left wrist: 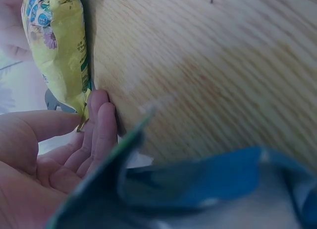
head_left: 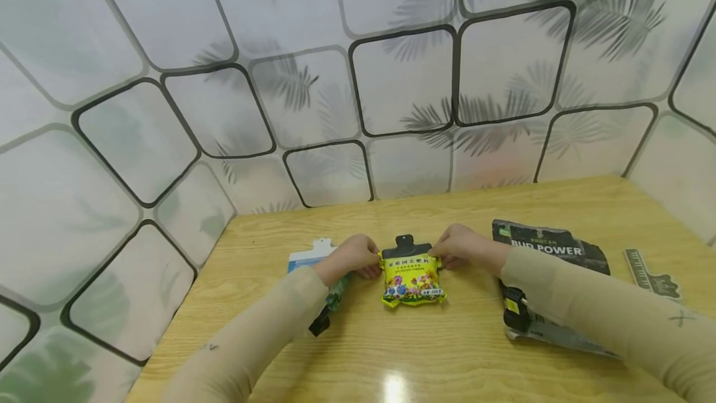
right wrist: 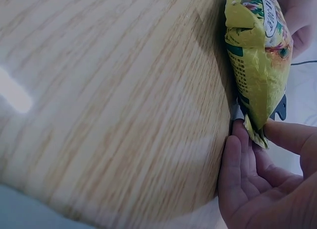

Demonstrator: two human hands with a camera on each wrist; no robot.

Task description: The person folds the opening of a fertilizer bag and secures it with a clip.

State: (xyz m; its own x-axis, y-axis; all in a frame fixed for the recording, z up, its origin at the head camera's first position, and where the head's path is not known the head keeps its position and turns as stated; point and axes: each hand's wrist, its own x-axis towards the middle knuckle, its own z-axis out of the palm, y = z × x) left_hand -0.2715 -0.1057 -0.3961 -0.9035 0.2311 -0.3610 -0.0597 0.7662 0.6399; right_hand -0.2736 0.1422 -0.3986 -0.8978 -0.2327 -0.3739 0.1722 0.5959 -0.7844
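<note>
A small yellow bag (head_left: 411, 282) printed with flowers and Chinese characters lies near the middle of the wooden table. My left hand (head_left: 358, 255) pinches its upper left corner, thumb against fingers. On the other side my right hand (head_left: 461, 246) pinches the upper right corner the same way. From behind the bag's top edge sticks out a black piece (head_left: 404, 242) with a hanging hole; the rest of it is hidden. Both wrist views show the bag's crimped corner between thumb and fingers, with the fingers' backs close to the tabletop.
Left of the bag, a blue and green package (head_left: 302, 261) lies partly under my left forearm, a black object (head_left: 320, 322) at its lower end. At right lie a large black pouch (head_left: 550, 244), a black item with a yellow label (head_left: 516, 310) and a grey ruler-edged piece (head_left: 651, 282).
</note>
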